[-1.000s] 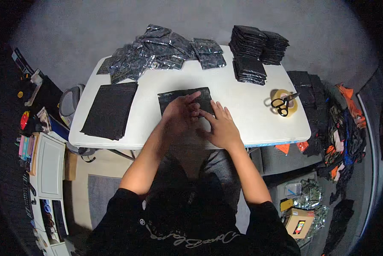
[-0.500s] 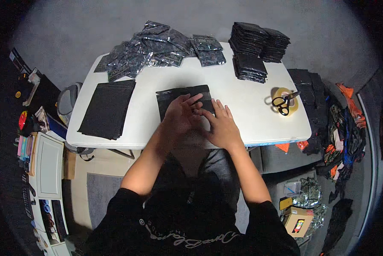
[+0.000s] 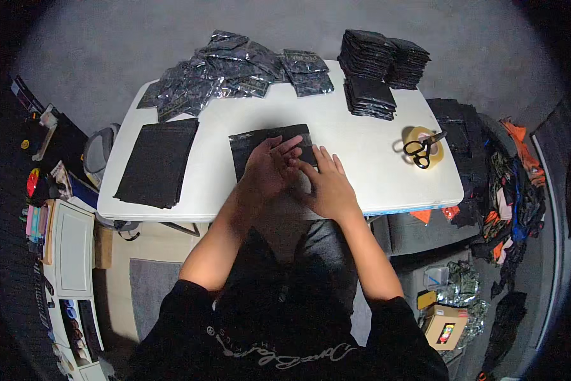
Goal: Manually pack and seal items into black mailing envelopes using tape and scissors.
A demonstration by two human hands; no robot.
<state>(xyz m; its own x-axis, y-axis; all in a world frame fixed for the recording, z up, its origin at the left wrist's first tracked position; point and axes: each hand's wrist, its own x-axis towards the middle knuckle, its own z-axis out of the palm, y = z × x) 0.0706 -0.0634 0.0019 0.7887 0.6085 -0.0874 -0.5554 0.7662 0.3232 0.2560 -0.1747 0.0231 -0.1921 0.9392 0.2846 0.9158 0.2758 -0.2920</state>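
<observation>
A black plastic mailing bag (image 3: 239, 147) lies flat near the front middle of the white table (image 3: 361, 159), partly hidden under my hands. My left hand (image 3: 269, 166) is over the bag, palm turned inward, with the index finger stretched out and the other fingers loosely bent. Nothing shows in its grasp. Beside it, at the bag's right edge, my right hand (image 3: 331, 189) rests with its fingers extended and apart. The right thumb reaches toward the left fingertips; whether they touch, I cannot tell.
Left on the table is a stack of flat black bags (image 3: 158, 162). Shiny clear-wrapped packets (image 3: 215, 70) are heaped at the back. Folded black parcels (image 3: 371, 63) stand in piles back right. Black-handled scissors (image 3: 422, 152) lie on a tape roll (image 3: 435, 155). A cardboard box (image 3: 444, 327) is lower right.
The view has shifted slightly. My hands hold nearly the same pose over the bag, and the table's other things have not moved.
</observation>
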